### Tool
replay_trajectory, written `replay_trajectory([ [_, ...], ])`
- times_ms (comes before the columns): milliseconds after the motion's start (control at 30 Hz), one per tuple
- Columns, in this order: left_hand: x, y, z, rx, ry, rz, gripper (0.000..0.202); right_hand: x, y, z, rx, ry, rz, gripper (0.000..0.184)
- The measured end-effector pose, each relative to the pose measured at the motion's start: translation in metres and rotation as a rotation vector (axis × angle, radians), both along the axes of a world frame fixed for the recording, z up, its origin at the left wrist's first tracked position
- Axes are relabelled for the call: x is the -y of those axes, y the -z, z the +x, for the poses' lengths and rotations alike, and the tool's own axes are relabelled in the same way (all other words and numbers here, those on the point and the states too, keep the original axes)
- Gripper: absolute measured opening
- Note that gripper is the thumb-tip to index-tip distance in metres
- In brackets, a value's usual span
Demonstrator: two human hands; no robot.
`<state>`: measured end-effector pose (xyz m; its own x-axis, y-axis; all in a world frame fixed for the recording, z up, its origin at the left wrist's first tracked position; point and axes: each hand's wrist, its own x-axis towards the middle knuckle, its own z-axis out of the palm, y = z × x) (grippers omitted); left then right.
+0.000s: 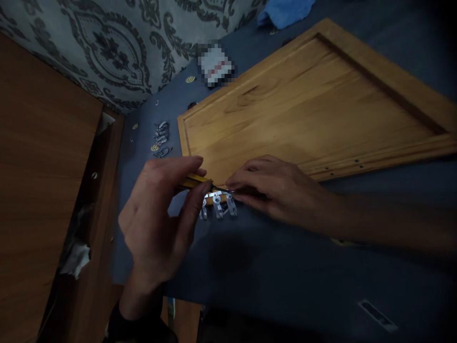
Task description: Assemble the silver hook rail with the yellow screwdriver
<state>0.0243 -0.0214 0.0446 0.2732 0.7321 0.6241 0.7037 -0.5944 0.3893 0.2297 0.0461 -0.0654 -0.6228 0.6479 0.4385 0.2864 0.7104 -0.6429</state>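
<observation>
Left hand [157, 224] fingers closed round the screwdriver [194, 181]; right hand [274, 190] fingers pinching the bracket [218, 202].
I judge the bracket, at the wooden panel [303, 109] edge on the surface [285, 276], light, stiff, slippery; grip its ends.

The left hand [160, 224] comes up from 7 o'clock with its wrist bent. Its fingers are curled and the thumb is pinched against them, tips pointing to 3 o'clock. The right hand [278, 190] reaches in from 4 o'clock on a bare forearm, palm down. Its fingers stretch flat toward 9 o'clock, tips close to the left's.
</observation>
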Motion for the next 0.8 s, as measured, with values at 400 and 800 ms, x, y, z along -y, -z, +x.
replay_trajectory([
  [400, -0.0056, 0.0061, 0.0026, 0.068, -0.042, -0.015, 0.046, -0.0001, 0.0013, 0.0005, -0.027, 0.001, 0.047, 0.016],
  [800, -0.007, 0.0075, 0.0031, 0.121, 0.012, -0.141, 0.046, 0.0001, -0.0022, 0.0008, 0.011, -0.002, 0.009, 0.017],
])
